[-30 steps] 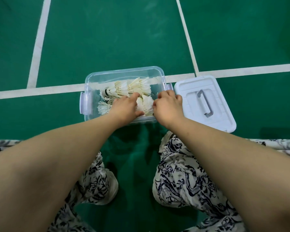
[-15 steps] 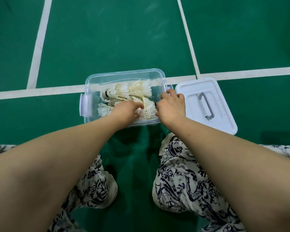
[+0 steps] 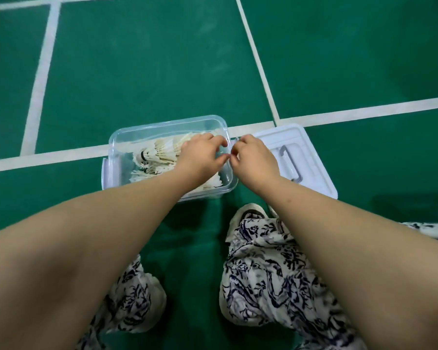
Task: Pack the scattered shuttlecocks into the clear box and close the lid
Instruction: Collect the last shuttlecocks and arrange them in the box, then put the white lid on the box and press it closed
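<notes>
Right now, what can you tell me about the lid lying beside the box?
The lid is a rounded rectangle of whitish plastic, off the clear box and lying top side up on the green floor just to the box's right, its far corner over a white court line. A grey handle lies flat in a recess in its middle. The right hand hides its left edge; whether it touches the lid cannot be told.

even bright overhead light; soft shadows under arms; wide-angle bending at edges; slight blur on trousers [image 3: 271, 269].
</notes>
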{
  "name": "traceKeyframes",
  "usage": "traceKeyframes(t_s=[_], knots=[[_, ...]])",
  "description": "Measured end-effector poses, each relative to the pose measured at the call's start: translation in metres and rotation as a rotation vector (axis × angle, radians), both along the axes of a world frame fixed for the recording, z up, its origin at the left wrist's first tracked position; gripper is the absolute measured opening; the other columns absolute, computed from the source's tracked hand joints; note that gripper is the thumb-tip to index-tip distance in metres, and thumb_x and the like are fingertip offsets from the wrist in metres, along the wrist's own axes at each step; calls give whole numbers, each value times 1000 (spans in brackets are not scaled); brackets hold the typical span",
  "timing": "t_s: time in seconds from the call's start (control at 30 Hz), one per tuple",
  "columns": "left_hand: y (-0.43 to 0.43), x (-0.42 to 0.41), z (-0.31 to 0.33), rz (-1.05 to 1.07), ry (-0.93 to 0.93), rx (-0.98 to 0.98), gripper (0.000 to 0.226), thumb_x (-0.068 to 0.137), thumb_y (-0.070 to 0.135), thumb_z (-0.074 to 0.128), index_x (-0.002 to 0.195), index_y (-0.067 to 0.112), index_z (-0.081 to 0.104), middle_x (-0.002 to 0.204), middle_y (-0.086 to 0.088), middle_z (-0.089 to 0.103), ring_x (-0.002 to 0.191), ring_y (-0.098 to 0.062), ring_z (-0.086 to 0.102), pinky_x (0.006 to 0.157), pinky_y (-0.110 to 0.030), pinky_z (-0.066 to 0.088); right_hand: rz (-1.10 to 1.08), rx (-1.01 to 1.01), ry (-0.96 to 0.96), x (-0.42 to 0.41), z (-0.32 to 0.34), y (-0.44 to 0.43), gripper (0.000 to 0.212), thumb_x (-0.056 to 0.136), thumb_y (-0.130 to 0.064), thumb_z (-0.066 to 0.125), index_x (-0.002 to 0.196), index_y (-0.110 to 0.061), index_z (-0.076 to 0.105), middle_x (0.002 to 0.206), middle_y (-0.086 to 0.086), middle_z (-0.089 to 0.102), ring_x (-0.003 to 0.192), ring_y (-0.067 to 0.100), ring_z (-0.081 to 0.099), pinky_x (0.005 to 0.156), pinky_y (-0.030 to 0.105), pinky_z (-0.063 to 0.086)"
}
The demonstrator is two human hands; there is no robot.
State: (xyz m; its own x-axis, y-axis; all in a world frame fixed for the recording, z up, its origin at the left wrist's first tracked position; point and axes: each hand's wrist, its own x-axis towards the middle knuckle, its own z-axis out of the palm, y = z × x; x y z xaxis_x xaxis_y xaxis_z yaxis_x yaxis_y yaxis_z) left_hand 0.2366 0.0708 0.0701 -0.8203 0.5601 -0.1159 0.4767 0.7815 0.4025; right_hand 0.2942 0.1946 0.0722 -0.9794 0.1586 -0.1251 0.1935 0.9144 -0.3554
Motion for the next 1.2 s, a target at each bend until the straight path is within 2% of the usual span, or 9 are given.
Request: traceKeyframes(t_s=[0.3, 0.5, 0.63, 0.77, 0.87, 0.93, 1.03, 1.07, 1.2], knots=[[75, 1, 9, -234, 14, -19, 42, 90, 33, 49, 129, 17, 42, 124, -8, 54, 114, -29, 50, 94, -43, 40, -314, 43, -261, 5, -9, 81, 43, 92, -24, 45, 132, -10, 41, 133, 13, 49, 122, 32, 45, 94, 39, 39], [112, -9, -14, -350, 1, -191, 37, 93, 33, 41, 128, 19, 43, 125, -8, 53, 113, -29, 49, 96, -40, 33, -509, -69, -465, 21, -53, 119, 49, 90, -20, 47, 136, -11, 34, 133, 12, 49, 123, 33, 45, 94, 40, 40], [116, -13, -36, -371, 21, -250, 39, 93, 33, 41, 129, 20, 43, 130, -7, 49, 120, -28, 41, 99, -39, 29, -657, -259, -522, 14, -78, 131, 48, 91, -17, 43, 137, -10, 30, 130, 15, 50, 118, 35, 48, 88, 37, 43], [112, -16, -45, -342, 2, -208, 36, 94, 30, 39, 128, 19, 45, 129, -6, 49, 122, -27, 39, 99, -39, 30, -817, -455, -452, -7, -89, 127, 42, 90, -16, 40, 132, -12, 37, 121, 12, 55, 106, 35, 54, 93, 42, 47], [112, -18, -48, -317, 6, -142, 33, 95, 19, 36, 124, 18, 50, 124, -6, 54, 116, -27, 42, 94, -37, 32, -752, -418, -397, -18, -93, 122, 25, 96, -19, 36, 115, -11, 50, 110, 10, 58, 90, 30, 52, 90, 38, 46], [108, -16, -44, -302, 46, -66, 30, 91, 11, 41, 115, 15, 58, 114, -7, 59, 111, -29, 47, 90, -38, 34, -722, -332, -298, -18, -89, 121, 23, 99, -24, 31, 102, -11, 51, 95, 8, 57, 80, 27, 48, 82, 35, 44], [97, -15, -41, -247, 205, 5, 21, 71, 6, 55, 85, 11, 68, 87, -9, 66, 92, -35, 60, 79, -44, 41, -679, -237, -87, -16, -73, 120, 26, 100, -29, 31, 89, -13, 47, 79, 3, 50, 72, 25, 46, 60, 30, 32], [91, -15, -39, -213, 216, -7, 20, 70, 7, 55, 85, 12, 68, 87, -9, 66, 93, -35, 59, 81, -45, 40, -667, -239, -38, -16, -67, 120, 28, 100, -31, 32, 83, -13, 45, 74, 2, 49, 70, 25, 45, 57, 30, 30], [68, -7, -30, -108, 153, -112, 30, 85, 16, 48, 113, 19, 58, 119, -4, 54, 121, -27, 37, 100, -40, 21, -591, -303, 76, -23, -45, 115, 38, 98, -35, 35, 63, -21, 34, 61, -4, 43, 66, 23, 44, 58, 31, 33]])
